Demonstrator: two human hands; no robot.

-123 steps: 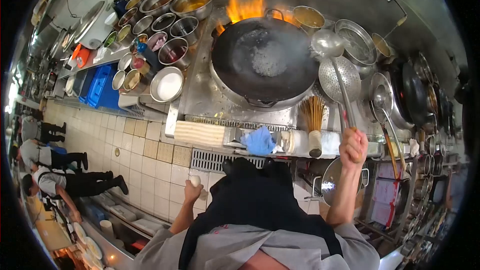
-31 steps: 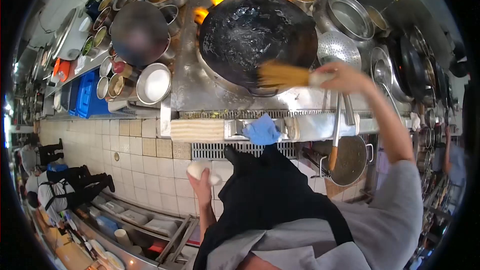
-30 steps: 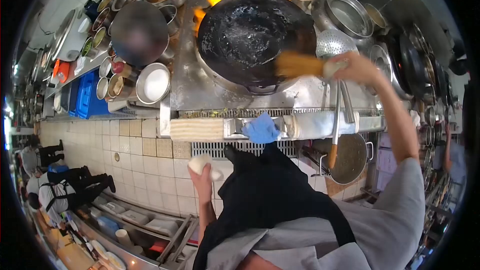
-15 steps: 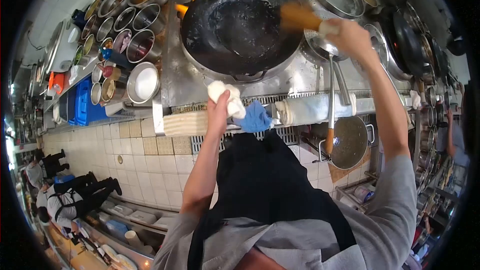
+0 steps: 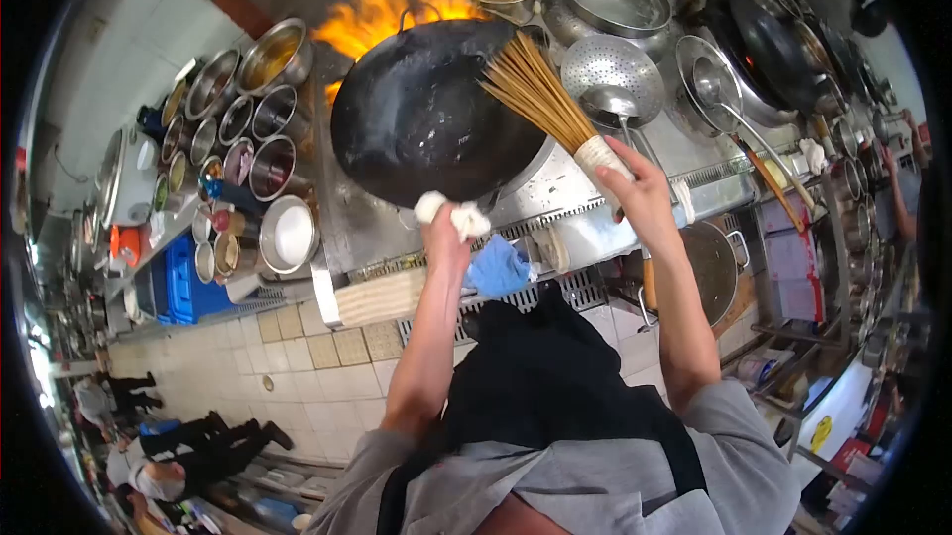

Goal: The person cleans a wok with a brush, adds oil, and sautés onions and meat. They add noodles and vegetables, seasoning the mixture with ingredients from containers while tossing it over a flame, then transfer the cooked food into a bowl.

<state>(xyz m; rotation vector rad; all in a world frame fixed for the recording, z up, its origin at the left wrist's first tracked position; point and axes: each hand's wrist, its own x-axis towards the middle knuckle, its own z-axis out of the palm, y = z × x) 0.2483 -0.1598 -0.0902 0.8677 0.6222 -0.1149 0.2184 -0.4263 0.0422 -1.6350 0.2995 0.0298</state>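
My left hand [image 5: 446, 237] is closed around a folded white cloth [image 5: 454, 216], pressed at the near edge of a large black wok [image 5: 426, 123]. Whether the wok's near handle sits inside the cloth is hidden. Wet, shiny patches mark the wok's inside, and flames [image 5: 397, 7] rise behind it. My right hand [image 5: 635, 188] grips a bamboo wok brush [image 5: 545, 94] by its white-wrapped end. Its bristles point up and left, over the wok's right rim. A perforated strainer [image 5: 612, 74] with a ladle [image 5: 608, 104] on it lies just beyond the brush.
Steel bowls of ingredients [image 5: 273, 166] crowd the left counter. A blue cloth [image 5: 498, 267] lies on the stove's front ledge. A two-handled pot [image 5: 704, 282] stands low at right. Two people [image 5: 169, 451] are in the lower left.
My left hand with the cloth has reached the wok's near edge. The brush has swung from over the wok to its right side, bristles upward. The view has turned somewhat.
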